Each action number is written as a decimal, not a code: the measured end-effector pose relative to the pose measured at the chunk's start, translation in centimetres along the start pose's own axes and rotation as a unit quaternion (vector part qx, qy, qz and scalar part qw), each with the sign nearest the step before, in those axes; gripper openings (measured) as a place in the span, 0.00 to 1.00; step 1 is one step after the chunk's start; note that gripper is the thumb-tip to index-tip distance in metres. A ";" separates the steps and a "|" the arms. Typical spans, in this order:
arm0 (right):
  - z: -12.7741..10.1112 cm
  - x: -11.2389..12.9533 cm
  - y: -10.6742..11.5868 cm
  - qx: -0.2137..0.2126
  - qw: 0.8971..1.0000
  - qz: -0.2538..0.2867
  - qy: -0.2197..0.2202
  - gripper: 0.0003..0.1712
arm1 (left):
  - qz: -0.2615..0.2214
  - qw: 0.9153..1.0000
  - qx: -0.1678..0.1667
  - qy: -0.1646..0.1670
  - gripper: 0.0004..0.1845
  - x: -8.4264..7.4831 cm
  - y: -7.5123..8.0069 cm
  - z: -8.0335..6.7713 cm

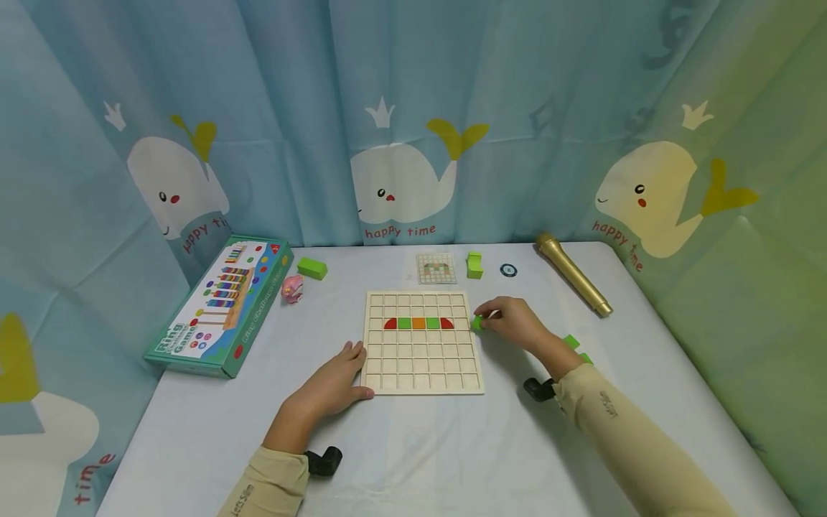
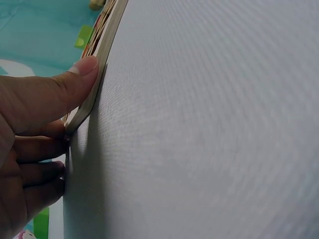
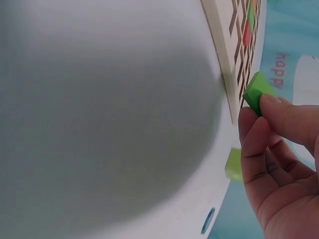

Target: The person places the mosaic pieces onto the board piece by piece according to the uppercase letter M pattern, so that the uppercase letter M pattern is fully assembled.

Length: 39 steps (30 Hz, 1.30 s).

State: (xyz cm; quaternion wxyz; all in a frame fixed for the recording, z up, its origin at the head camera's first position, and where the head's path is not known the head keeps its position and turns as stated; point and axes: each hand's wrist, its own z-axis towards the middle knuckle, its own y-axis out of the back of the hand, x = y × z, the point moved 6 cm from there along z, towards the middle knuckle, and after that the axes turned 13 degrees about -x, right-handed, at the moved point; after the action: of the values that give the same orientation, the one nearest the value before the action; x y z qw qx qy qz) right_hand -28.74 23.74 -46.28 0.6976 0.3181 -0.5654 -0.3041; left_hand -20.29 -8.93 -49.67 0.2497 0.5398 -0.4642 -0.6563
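A square wooden grid board (image 1: 420, 366) lies on the table, with a row of red, green and orange pieces (image 1: 418, 323) set in its upper part. My left hand (image 1: 332, 380) rests at the board's lower left edge, the thumb (image 2: 82, 69) on its rim and the other fingers fairly straight beside it. Just off the board's right edge, my right hand (image 1: 513, 322) pinches a small green block (image 3: 259, 89) between thumb and fingers. Two more green pieces (image 1: 571, 342) lie near the right forearm, partly hidden by it.
Behind the board are a small pattern card (image 1: 436, 268), a lime green block (image 1: 474, 265) and a round dark disc (image 1: 508, 270). A gold microphone (image 1: 573, 276) lies at the right. To the left sit a game box (image 1: 220, 301), another green block (image 1: 312, 268) and a pink toy (image 1: 292, 289).
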 end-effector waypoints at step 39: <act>1.5 5.9 -4.1 0.053 0.996 0.034 0.059 0.12 | 0.008 1.000 -0.004 -0.007 0.46 0.3 -0.3 0.3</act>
State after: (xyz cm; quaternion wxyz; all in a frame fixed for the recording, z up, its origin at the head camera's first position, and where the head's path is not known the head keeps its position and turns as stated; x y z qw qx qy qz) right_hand -29.48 16.41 -45.74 0.7218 0.3523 -0.5492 -0.2307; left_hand -20.57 -8.91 -50.09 0.2542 0.5306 -0.4677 -0.6597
